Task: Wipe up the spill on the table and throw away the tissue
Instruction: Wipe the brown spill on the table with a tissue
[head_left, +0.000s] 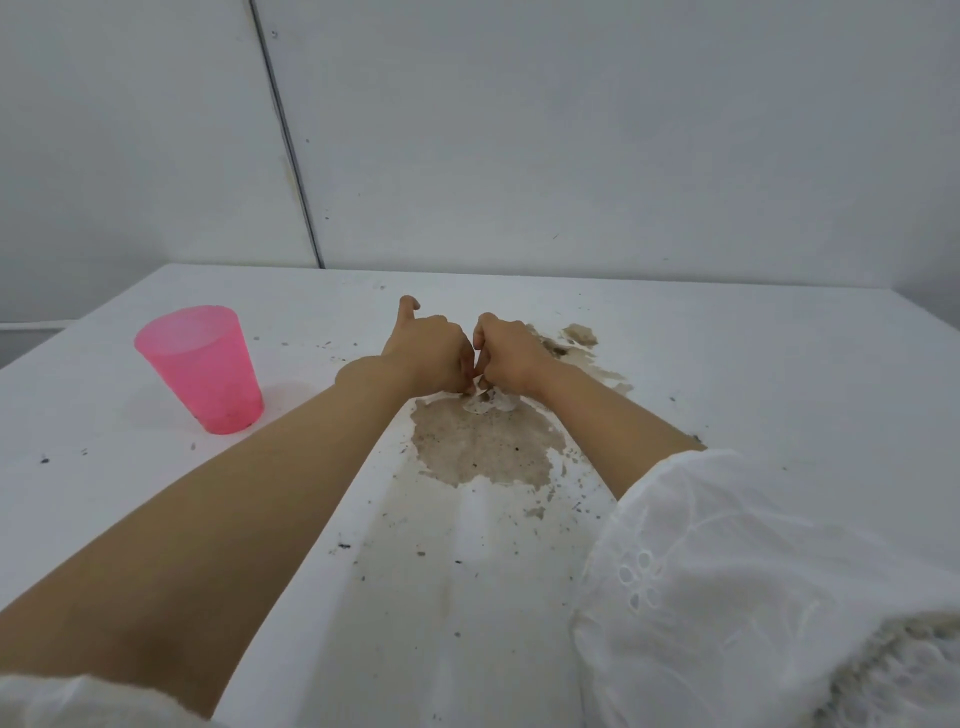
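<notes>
A brown, gritty spill (485, 447) spreads over the middle of the white table (779, 374), with more brown patches (579, 338) further back on the right. My left hand (428, 351) and my right hand (506, 351) are side by side at the spill's far edge, fingers curled down. Both pinch a small wet white tissue (488, 402), of which only a crumpled bit shows below the knuckles. My left index finger sticks out toward the wall.
A pink plastic cup (202, 369) stands upright at the left of the table. Dark specks are scattered across the tabletop. A grey wall rises right behind the table's far edge. My white sleeves fill the bottom corners.
</notes>
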